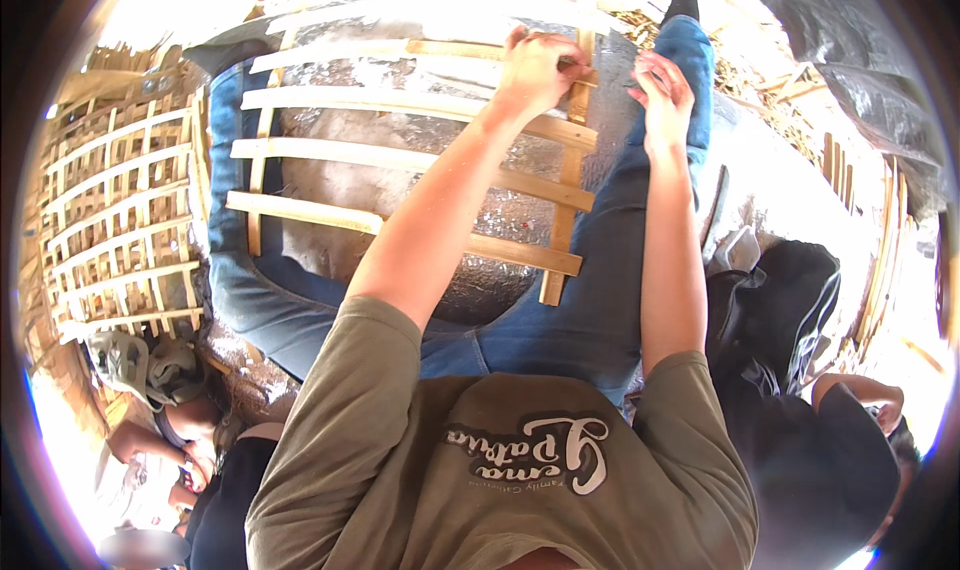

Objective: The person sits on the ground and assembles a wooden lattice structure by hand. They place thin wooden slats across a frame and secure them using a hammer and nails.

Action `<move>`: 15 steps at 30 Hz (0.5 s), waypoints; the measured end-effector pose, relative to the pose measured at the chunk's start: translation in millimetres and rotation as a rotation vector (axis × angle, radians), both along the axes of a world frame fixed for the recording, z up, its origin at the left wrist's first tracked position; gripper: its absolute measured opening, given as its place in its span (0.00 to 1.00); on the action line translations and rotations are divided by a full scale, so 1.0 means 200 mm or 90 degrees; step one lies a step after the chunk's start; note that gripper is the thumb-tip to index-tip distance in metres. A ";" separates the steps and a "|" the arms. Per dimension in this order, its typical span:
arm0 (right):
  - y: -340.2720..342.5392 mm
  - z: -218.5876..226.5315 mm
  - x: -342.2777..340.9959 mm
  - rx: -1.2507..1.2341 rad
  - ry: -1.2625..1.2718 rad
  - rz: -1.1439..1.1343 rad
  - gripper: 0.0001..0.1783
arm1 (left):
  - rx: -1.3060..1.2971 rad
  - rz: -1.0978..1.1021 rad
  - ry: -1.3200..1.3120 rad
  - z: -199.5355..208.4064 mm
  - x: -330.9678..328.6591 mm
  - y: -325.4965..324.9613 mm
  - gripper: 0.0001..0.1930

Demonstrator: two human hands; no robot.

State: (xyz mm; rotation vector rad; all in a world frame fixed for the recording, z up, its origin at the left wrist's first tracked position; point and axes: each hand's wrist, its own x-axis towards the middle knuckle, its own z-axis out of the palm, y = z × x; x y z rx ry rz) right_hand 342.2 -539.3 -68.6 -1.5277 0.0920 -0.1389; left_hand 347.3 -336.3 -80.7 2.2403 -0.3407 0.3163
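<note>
A lattice of pale wooden slats (340,153) lies between my outstretched legs. Its crosswise slats sit over a lengthwise strip (557,232) on the right and another on the left. My left hand (543,68) is at the upper right joint, thumb and fingers closed near a slat's end; whatever is between them is too small to make out. Just right of the lattice, above my jeans-clad right leg, my right hand (661,92) is raised with fingers loosely curved and apart. I see nothing in it.
A finished-looking slatted panel (120,210) stands at the left. A person in black (800,410) sits close at the right, and another person's hands (195,465) show at the lower left. Dark plastic sheeting (870,60) hangs at the upper right.
</note>
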 end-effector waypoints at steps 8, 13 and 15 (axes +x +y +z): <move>-0.28 0.31 -0.32 -0.254 -0.064 -0.100 0.16 | 0.050 0.000 0.040 0.04 -0.02 0.02 0.07; -0.51 0.24 -0.90 -0.668 0.050 -0.137 0.12 | 0.026 -0.010 -0.006 -0.01 0.00 0.00 0.07; -0.55 0.19 -1.10 -0.678 0.137 -0.115 0.11 | 0.032 -0.009 -0.007 -0.01 0.01 0.01 0.07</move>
